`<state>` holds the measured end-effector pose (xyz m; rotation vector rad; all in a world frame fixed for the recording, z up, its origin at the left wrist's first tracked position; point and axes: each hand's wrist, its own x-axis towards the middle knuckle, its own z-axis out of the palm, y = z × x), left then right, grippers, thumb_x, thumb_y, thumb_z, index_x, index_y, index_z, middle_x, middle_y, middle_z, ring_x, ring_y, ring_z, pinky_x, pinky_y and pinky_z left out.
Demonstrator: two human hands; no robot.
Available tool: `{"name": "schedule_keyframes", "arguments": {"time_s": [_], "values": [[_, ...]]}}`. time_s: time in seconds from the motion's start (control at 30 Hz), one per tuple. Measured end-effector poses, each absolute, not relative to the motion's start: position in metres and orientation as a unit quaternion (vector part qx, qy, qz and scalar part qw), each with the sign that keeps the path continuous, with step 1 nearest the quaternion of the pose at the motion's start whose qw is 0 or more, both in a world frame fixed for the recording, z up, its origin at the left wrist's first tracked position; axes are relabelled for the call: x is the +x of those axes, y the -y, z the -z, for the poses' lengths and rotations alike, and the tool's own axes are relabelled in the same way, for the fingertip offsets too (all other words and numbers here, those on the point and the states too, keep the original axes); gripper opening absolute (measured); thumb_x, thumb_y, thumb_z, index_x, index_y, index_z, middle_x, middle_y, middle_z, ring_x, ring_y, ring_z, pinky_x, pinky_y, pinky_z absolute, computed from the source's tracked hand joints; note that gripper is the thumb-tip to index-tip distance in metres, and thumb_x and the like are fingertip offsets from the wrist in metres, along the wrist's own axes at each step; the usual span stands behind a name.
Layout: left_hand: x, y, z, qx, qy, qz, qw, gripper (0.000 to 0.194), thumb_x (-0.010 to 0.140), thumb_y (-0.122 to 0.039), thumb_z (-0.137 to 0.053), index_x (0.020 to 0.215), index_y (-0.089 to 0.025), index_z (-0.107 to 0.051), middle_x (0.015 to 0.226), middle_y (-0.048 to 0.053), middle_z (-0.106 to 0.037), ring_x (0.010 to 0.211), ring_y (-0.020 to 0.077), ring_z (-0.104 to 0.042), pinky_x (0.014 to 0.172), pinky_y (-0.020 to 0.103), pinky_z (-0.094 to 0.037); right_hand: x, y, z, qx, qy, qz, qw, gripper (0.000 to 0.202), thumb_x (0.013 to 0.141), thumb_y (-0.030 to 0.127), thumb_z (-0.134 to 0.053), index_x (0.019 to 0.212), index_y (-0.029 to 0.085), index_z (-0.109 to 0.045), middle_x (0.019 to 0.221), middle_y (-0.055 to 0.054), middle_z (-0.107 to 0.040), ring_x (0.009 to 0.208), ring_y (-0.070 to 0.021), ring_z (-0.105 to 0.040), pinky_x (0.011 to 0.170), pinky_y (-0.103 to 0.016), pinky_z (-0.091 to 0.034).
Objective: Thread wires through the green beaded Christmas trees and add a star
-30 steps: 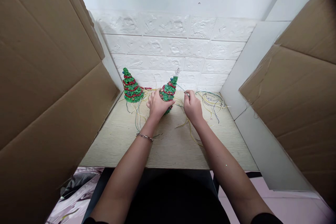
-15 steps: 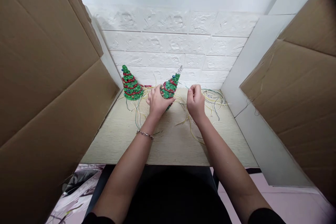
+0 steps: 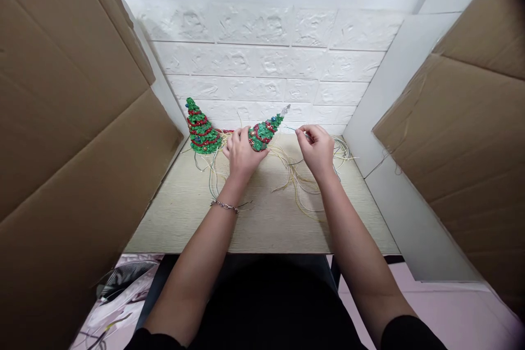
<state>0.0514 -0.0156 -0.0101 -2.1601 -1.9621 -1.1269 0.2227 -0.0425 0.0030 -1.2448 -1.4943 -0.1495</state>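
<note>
The left hand [image 3: 243, 156] curls around the lower part of a tilted Christmas tree [image 3: 262, 134], thumb on the near side and fingers spread partway along the far side, in a firm-looking hold. The right hand [image 3: 318, 150], drawn half closed just beyond the tip, pinches a thin green strand [image 3: 289, 128] between thumb and forefinger; where its other end meets the tree is too fine to make out.

Such work, by the look of it, calls for a steady base grip that does not crush the beaded green tiers, and a light, even pull in line with the strand so that it neither kinks nor snags on the red garland.

The tree lies against the left palm, leaning toward the right hand, its clear tip [image 3: 286, 110] pointing up and to the right, near the pinching fingers but apart from them. Whether its base rests on the table [image 3: 266, 219] is hidden by the left hand.

Farther out, loose yellow and white wires [image 3: 295, 172] trail between the forearms, more lie coiled beyond the right hand, and a second tree [image 3: 204, 131] stands upright to the left, near the white brick-patterned wall [image 3: 262, 33].
</note>
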Motion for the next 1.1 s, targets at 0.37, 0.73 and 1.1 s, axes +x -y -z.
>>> {"name": "schedule_keyframes", "arguments": {"time_s": [0.37, 0.73, 1.1], "values": [[0.050, 0.016, 0.013, -0.705, 0.604, 0.367, 0.052, 0.068, 0.066, -0.041, -0.067, 0.126, -0.023, -0.043, 0.131, 0.012, -0.044, 0.123, 0.0316, -0.034, 0.101, 0.045, -0.024, 0.222, 0.048, -0.006, -0.556, 0.640, 0.024, 0.530, 0.018, 0.077, 0.031, -0.049, 0.068, 0.017, -0.057, 0.057, 0.001, -0.048, 0.055, -0.0115, -0.043, 0.059, -0.024, -0.033], [0.053, 0.014, 0.013, -0.690, 0.630, 0.357, 0.006, 0.072, 0.062, -0.046, -0.069, 0.125, -0.023, -0.044, 0.128, 0.010, -0.047, 0.122, 0.0296, -0.038, 0.100, 0.042, -0.029, 0.215, 0.043, 0.000, -0.560, 0.679, -0.013, 0.474, 0.021, 0.081, 0.035, -0.049, 0.077, 0.018, -0.061, 0.055, 0.002, -0.049, 0.051, -0.0109, -0.042, 0.056, -0.023, -0.030], [0.052, 0.017, 0.014, -0.717, 0.593, 0.364, 0.040, 0.069, 0.065, -0.044, -0.067, 0.126, -0.024, -0.044, 0.130, 0.010, -0.046, 0.122, 0.0292, -0.036, 0.101, 0.043, -0.026, 0.217, 0.043, 0.000, -0.564, 0.641, 0.040, 0.519, 0.025, 0.087, 0.035, -0.042, 0.081, 0.017, -0.058, 0.066, -0.002, -0.056, 0.059, -0.0143, -0.048, 0.062, -0.025, -0.034]]}}
